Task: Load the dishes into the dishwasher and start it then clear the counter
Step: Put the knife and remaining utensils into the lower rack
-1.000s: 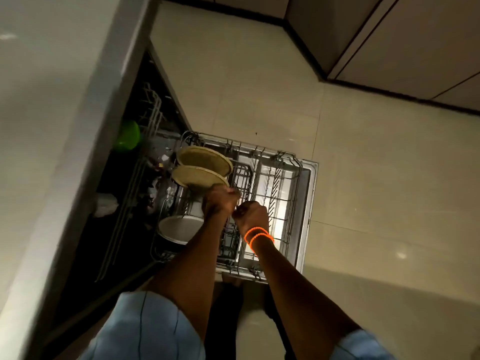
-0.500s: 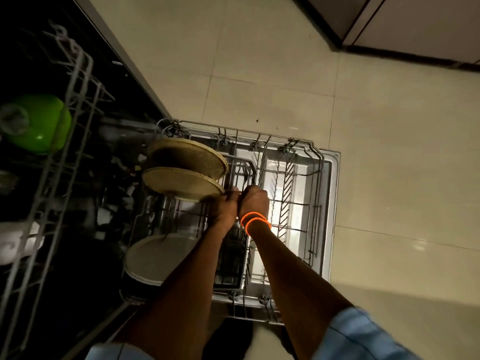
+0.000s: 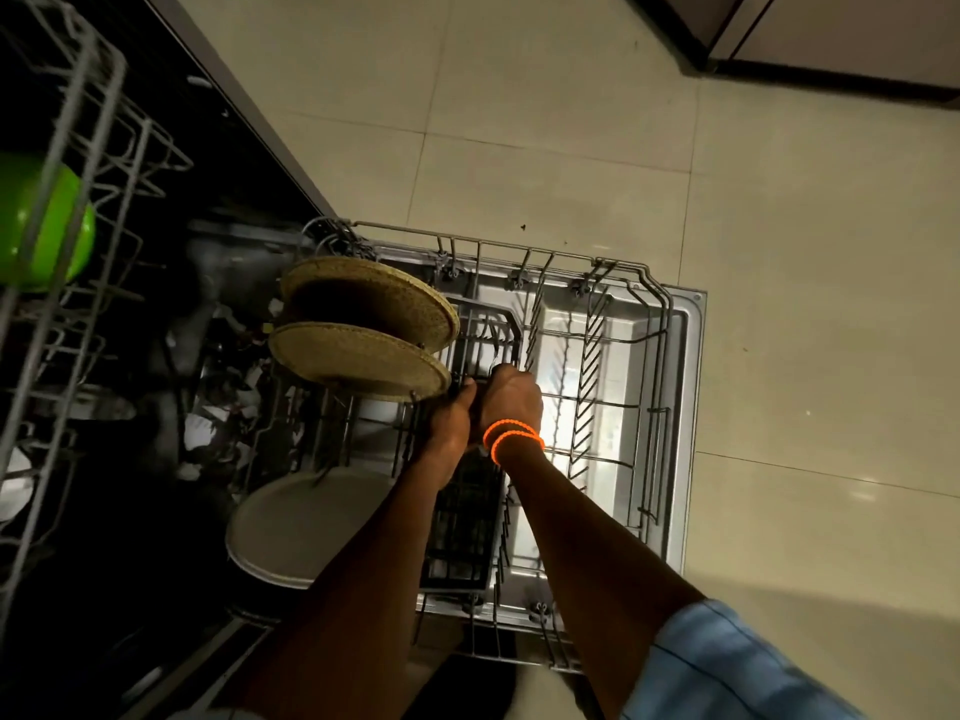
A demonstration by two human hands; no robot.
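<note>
Head view: I look down into an open dishwasher with its lower rack point(image 3: 597, 387) pulled out over the tiled floor point(image 3: 545, 122).

The lower rack sits on the open door point(image 3: 693, 407), wire tines showing over the bright door panel. The upper rack point(image 3: 67, 163) juts out at the left with a green bowl point(image 3: 47, 220) in it. Two tan plates point(image 3: 363, 330) stand on edge side by side at the rack's far left, and a pale round plate point(image 3: 296, 527) lies nearer me. A dark cutlery basket point(image 3: 467, 517) sits between my forearms. My left hand point(image 3: 452, 418) and right hand point(image 3: 511, 402) meet just beside the nearer tan plate; both have fingers curled, but I cannot tell what they grip. Orange bands point(image 3: 511, 439) circle my right wrist.
</note>
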